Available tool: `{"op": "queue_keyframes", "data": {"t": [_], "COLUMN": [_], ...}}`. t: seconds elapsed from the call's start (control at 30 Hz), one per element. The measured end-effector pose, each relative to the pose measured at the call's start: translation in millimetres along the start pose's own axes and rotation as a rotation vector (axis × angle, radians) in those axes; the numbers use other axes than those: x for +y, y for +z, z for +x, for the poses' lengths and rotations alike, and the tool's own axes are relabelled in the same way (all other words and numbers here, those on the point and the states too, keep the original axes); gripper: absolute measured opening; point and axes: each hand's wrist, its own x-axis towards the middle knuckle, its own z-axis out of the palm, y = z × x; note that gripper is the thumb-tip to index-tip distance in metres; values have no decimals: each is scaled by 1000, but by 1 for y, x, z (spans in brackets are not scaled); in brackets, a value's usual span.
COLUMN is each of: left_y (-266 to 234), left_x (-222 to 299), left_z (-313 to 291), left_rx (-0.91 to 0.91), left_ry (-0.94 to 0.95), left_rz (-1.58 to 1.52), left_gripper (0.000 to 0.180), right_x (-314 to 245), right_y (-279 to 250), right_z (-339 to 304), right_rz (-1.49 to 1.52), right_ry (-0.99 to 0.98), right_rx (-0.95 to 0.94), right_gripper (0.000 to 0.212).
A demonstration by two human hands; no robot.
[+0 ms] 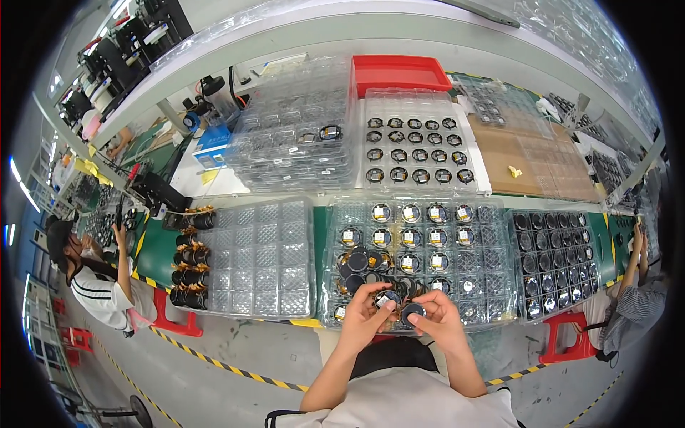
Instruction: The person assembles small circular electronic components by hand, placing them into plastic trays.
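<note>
Pale shirt front foremost, the left hand pinching a round module and the right hand a dark disc, both over the clear tray's near side, presumably light, stiff, slippery and scratch-prone, best held by the rims.

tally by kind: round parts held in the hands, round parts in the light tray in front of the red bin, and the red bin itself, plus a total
Held round parts: 2 (one in the left hand, one in the right hand)
Tray parts in the light tray: 20
Red bin: 1
Total: 23
</note>
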Motion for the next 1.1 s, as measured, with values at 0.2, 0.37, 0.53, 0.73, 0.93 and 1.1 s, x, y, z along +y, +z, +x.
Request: {"op": "queue_keyframes", "data": {"t": [0.2,0.37,0.53,0.73,0.93,1.1], "left_y": [-4,-5,-7,-11,-10,-9], "left_x": [-1,7,5,-3,-2,0], "left_z": [-1,-3,-2,-1,0,0], "left_rx": [13,6,-20,-32,-22,-9], "left_ry": [29,-9,11,77,101,106], "left_rz": [87,85,35,53,39,46], "left_gripper": [27,27,28,28,27,27], "right_x": [-5,-7,-6,-8,-10,-10], "right_y": [4,4,2,6,7,9], "right_z": [-3,-3,-3,-3,-2,-3], "right_rz": [-31,-42,-59,-90,-95,-86], "right_ry": [-23,-21,-5,-16,8,10], "right_rx": [19,26,36,29,23,42], "right_gripper": [27,26,26,25,25,25]}}
